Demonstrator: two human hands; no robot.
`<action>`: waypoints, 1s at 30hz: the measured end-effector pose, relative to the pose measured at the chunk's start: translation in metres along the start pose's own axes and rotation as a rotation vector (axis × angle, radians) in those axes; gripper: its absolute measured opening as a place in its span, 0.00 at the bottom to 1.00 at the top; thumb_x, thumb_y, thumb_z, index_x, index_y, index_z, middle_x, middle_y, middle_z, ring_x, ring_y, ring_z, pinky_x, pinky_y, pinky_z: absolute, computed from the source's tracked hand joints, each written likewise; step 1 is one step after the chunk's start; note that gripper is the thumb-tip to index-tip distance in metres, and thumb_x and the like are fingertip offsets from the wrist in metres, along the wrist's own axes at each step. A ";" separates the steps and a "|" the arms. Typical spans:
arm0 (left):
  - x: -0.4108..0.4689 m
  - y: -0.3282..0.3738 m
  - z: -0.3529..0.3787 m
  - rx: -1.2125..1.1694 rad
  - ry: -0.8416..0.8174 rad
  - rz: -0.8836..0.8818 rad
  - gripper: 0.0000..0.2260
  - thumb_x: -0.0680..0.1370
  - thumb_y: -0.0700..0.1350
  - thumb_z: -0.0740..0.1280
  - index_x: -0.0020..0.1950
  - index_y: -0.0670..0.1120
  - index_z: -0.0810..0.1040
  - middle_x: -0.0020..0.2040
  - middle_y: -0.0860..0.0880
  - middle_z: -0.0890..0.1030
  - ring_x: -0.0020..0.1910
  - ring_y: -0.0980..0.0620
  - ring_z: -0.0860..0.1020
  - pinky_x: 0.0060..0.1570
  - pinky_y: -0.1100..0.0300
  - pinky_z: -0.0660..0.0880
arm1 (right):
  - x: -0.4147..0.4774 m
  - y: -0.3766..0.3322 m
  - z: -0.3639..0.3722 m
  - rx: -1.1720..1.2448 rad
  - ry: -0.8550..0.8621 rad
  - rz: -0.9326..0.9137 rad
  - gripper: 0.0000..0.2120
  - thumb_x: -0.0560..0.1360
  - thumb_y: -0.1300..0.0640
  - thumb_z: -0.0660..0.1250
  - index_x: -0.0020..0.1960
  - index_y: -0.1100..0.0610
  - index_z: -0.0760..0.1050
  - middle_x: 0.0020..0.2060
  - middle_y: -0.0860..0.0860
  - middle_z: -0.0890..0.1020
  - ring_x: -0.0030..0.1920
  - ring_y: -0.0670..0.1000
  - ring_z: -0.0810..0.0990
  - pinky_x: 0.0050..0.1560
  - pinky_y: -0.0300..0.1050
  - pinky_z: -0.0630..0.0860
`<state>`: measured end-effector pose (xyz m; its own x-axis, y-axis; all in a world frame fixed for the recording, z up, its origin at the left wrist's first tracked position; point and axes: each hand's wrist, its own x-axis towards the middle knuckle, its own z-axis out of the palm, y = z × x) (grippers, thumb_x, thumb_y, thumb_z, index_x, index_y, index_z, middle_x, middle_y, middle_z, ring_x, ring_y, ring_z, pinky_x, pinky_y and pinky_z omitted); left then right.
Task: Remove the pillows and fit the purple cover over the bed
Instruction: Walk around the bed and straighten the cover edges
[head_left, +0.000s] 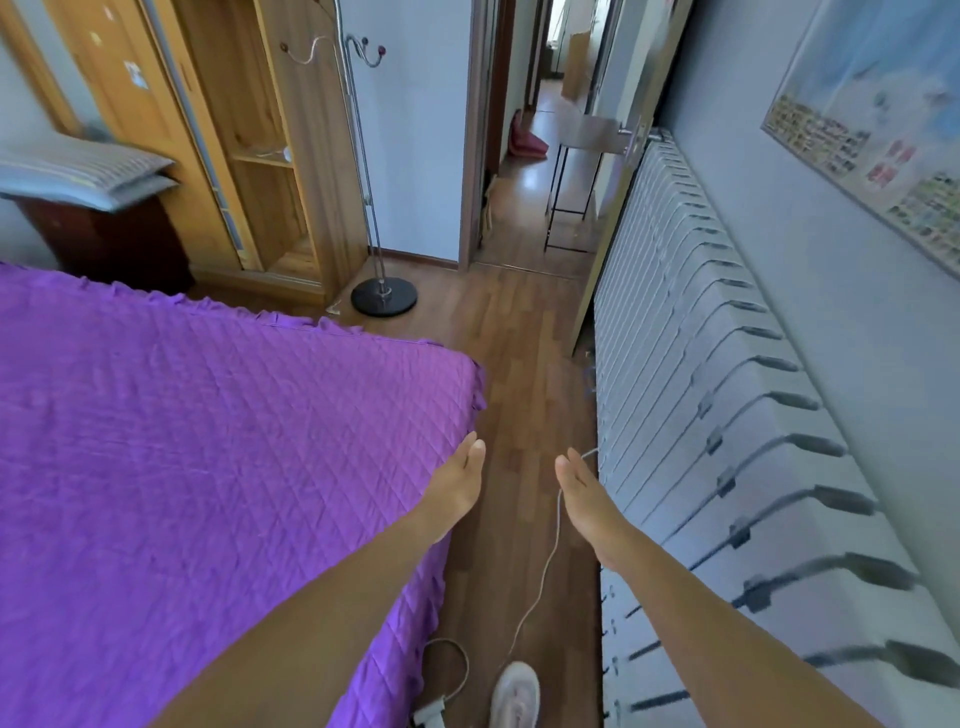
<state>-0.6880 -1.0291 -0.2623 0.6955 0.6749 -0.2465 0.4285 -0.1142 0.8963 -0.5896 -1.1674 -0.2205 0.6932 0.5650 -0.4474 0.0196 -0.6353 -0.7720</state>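
Lying spread flat across the left half of the frame, the purple cover (208, 441) is seen with its ruffled edge hanging down at the corner near the centre. 2 striped pillows (78, 171) are stacked on a dark cabinet (114, 244) in the upper left, apart from the cover. The left hand (457, 483) is held out with straight, released fingers at the cover's right edge; whether contact is made cannot be told. The right hand (587, 493) is stretched flat and grasps nothing, over the wooden floor (519, 338) beside the white radiator (701, 415) at right. A white cable (548, 564) is trailed along the floor below it, and a shoe (514, 693) is seen at the bottom edge. A coat stand (382, 296) is placed beyond the cover's corner.
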 end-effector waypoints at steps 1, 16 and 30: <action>0.016 0.002 0.002 -0.005 0.002 -0.010 0.22 0.82 0.53 0.51 0.75 0.46 0.60 0.74 0.52 0.62 0.74 0.53 0.60 0.67 0.67 0.53 | 0.015 -0.005 -0.003 -0.007 -0.002 -0.003 0.27 0.80 0.40 0.44 0.77 0.47 0.46 0.76 0.48 0.53 0.75 0.53 0.55 0.74 0.53 0.53; 0.246 0.080 0.027 0.030 0.075 -0.011 0.20 0.82 0.44 0.53 0.73 0.38 0.61 0.74 0.46 0.62 0.74 0.51 0.60 0.70 0.67 0.50 | 0.242 -0.099 -0.096 0.008 -0.062 -0.035 0.27 0.80 0.40 0.44 0.77 0.46 0.47 0.76 0.47 0.54 0.75 0.53 0.56 0.72 0.52 0.55; 0.509 0.142 0.031 0.080 0.059 -0.005 0.22 0.82 0.54 0.51 0.74 0.46 0.62 0.74 0.50 0.64 0.74 0.54 0.60 0.74 0.58 0.51 | 0.483 -0.195 -0.143 0.006 -0.099 -0.045 0.26 0.81 0.42 0.45 0.77 0.47 0.48 0.76 0.48 0.56 0.74 0.53 0.57 0.71 0.51 0.56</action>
<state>-0.2549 -0.7247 -0.2717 0.6593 0.7168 -0.2270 0.4781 -0.1667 0.8623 -0.1551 -0.8459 -0.2218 0.6168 0.6424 -0.4548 0.0440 -0.6051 -0.7949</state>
